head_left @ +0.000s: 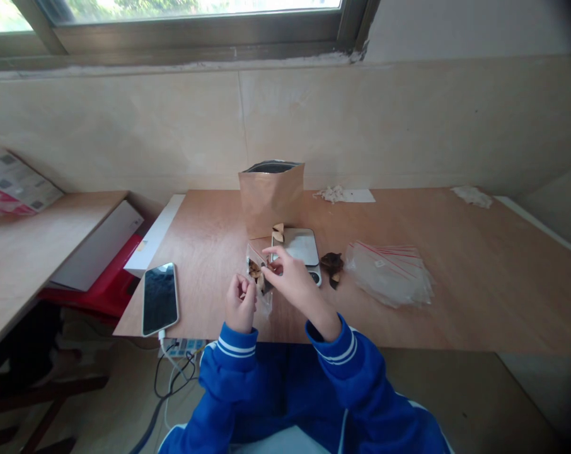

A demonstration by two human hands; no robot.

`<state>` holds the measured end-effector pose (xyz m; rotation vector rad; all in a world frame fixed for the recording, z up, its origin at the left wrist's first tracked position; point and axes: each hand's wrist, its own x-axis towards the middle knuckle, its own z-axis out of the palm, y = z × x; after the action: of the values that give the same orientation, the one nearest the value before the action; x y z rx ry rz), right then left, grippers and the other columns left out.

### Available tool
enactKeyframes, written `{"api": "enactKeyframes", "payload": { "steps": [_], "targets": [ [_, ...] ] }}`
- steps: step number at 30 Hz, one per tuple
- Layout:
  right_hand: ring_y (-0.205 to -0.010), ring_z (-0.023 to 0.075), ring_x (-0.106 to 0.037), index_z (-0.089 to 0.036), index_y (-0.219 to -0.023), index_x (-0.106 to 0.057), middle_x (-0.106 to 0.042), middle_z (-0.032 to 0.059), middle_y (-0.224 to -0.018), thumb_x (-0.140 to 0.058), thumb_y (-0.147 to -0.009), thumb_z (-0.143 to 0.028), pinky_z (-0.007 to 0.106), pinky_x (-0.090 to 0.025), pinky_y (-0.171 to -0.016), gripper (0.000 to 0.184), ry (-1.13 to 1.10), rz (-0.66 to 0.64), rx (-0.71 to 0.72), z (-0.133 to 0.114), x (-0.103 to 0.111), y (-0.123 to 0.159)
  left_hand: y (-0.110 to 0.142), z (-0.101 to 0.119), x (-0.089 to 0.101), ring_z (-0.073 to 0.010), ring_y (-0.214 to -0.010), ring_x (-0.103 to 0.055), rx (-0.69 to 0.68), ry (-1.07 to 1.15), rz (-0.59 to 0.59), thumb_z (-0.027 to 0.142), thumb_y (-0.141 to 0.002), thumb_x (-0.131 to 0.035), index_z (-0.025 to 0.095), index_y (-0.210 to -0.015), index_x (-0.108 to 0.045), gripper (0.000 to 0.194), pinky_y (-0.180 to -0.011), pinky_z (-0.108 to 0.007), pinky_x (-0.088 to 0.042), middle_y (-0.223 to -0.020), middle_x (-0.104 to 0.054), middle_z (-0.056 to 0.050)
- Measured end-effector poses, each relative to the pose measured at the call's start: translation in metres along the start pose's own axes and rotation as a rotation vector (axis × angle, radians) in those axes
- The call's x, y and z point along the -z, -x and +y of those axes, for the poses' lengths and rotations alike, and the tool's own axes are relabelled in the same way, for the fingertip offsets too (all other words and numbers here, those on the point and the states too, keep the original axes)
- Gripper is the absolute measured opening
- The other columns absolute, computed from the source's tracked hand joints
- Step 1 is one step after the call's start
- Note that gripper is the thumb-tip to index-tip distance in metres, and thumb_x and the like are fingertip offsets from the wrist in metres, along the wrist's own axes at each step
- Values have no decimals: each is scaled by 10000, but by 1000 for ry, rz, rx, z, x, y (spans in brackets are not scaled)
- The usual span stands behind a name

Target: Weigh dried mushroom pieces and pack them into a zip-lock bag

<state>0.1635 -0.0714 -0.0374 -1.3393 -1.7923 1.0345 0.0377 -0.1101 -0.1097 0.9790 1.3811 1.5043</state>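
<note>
- Head view: left hand point(241, 304) pinches the edge of a small clear bag point(258, 277) holding brown pieces.
- Right hand point(289, 276), at 3 o'clock of the bag, has fingertips closed at its mouth.
- Scale point(302, 247) at 1 o'clock; phone point(159, 298) at 9 o'clock.

Single head-worn view, looking forward and down from near edge of bench point(455, 296); hands close below centre, wall and window point(172, 12) far, side bench far left
</note>
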Motion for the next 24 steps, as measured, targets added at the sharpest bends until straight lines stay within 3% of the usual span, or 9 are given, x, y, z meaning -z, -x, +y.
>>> {"api": "enactKeyframes", "payload": {
  "steps": [3,5,8,10,13,16,20,24],
  "targets": [
    [-641,157,-629,-200,-1163,-589,-663,-4,-704,-607,-866,-289,258,-457,-640,311,42,-61,-8,1,-4,0,0,1,2,-48,-371,-363,9,-3,3,535,-728,-678,214,-654,-318,487,-342,-149,-308,-497,-381,91],
    [-694,174,-642,-208,-1110,-617,-672,17,-738,-523,-923,-373,278,-475,-674,267,73,22,30,10,0,-7,0,1,3,-51,-376,-366,18,-11,12,545,-721,-680,216,-650,-316,496,-339,-149,-307,-497,-376,89],
    [-982,226,-625,-192,-1074,-639,-671,100,-1028,-416,-951,-290,349,-478,-871,274,245,277,176,41,10,-30,1,2,3,-52,-384,-364,23,-16,23,551,-715,-683,216,-646,-314,503,-338,-148,-304,-502,-370,87],
    [-1226,278,-495,-167,-1190,-609,-553,154,-1297,-439,-926,-246,419,-394,-1028,324,422,355,239,69,14,-50,1,2,2,-50,-383,-358,22,-12,16,553,-717,-682,215,-647,-313,505,-340,-148,-304,-505,-362,89],
    [-1362,344,-335,-146,-1338,-521,-351,181,-1495,-501,-911,-283,494,-311,-1088,448,638,241,201,106,14,-71,1,2,2,-46,-376,-349,26,0,2,558,-716,-682,214,-646,-312,510,-340,-146,-296,-502,-357,92],
    [-1348,350,-349,-124,-1343,-513,-391,199,-1465,-482,-931,-315,496,-318,-1072,455,724,127,153,123,10,-78,0,3,2,-48,-376,-359,35,7,0,558,-711,-683,214,-642,-312,510,-338,-143,-292,-492,-359,92],
    [-1232,289,-463,-148,-1238,-586,-526,160,-1319,-429,-947,-268,421,-364,-1032,352,721,140,192,124,9,-80,-1,3,1,-46,-376,-358,36,7,2,553,-703,-689,213,-638,-315,510,-337,-143,-295,-493,-358,93],
    [-1270,305,-422,-159,-1313,-514,-446,162,-1386,-535,-895,-296,436,-336,-1050,440,722,190,155,116,17,-89,0,4,1,-43,-375,-355,35,8,8,551,-710,-687,211,-634,-308,514,-340,-138,-279,-487,-348,95]
  ]
}}
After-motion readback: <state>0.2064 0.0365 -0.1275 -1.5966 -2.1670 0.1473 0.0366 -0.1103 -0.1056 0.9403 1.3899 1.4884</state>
